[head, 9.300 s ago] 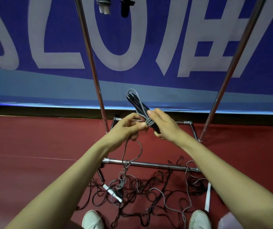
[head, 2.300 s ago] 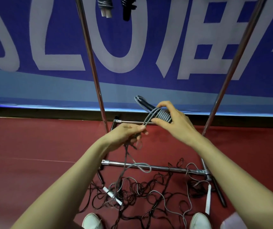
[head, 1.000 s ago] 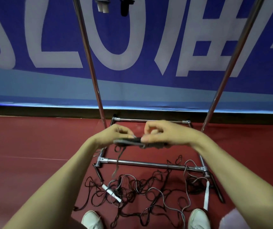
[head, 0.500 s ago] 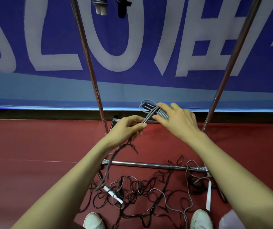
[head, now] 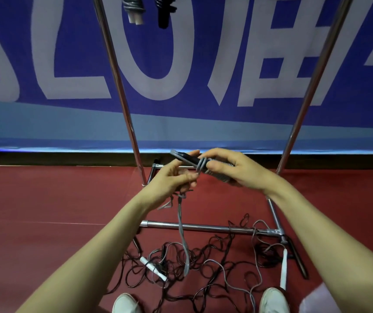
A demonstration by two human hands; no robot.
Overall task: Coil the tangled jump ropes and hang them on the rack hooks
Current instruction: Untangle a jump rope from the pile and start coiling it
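Right now my right hand (head: 237, 172) is curled round the grey jump rope bundle (head: 201, 168), holding it level so the wraps around its dark handles cannot slip. My left hand (head: 169, 179), just beside it, pinches the free strand (head: 181, 227) to feed the next turn taut. That strand drops below my left hand into the tangled ropes (head: 203, 254) on the floor beneath both hands, so I judge some length is left to wind. Two finished coils (head: 133, 5) hang high above my hands on the rack (head: 119, 86), where this bundle should go.
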